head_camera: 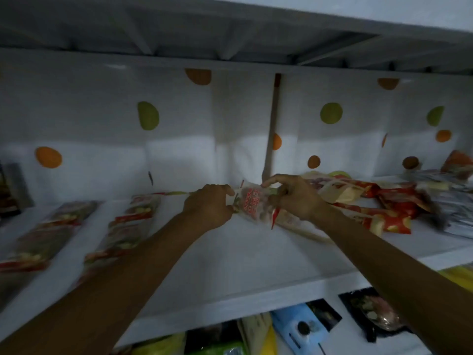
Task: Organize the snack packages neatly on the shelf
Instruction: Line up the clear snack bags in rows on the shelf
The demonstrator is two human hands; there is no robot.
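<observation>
Both hands hold one clear snack package (253, 204) with red print, just above the middle of the white shelf (230, 254). My left hand (208, 206) pinches its left edge and my right hand (294, 196) grips its right side. Two rows of similar packages lie flat on the shelf's left: one row (43, 239) far left, another (122, 226) beside it. A loose pile of red and cream packages (378, 206) lies at the right. The picture is blurred.
A white backing sheet with orange and green dots (148, 115) covers the rear. Another shelf board (230, 29) hangs close overhead. The lower shelf holds a blue box (299, 326), dark packs (373, 313) and yellow-green bags (158, 345). A dark item (10, 190) stands far left.
</observation>
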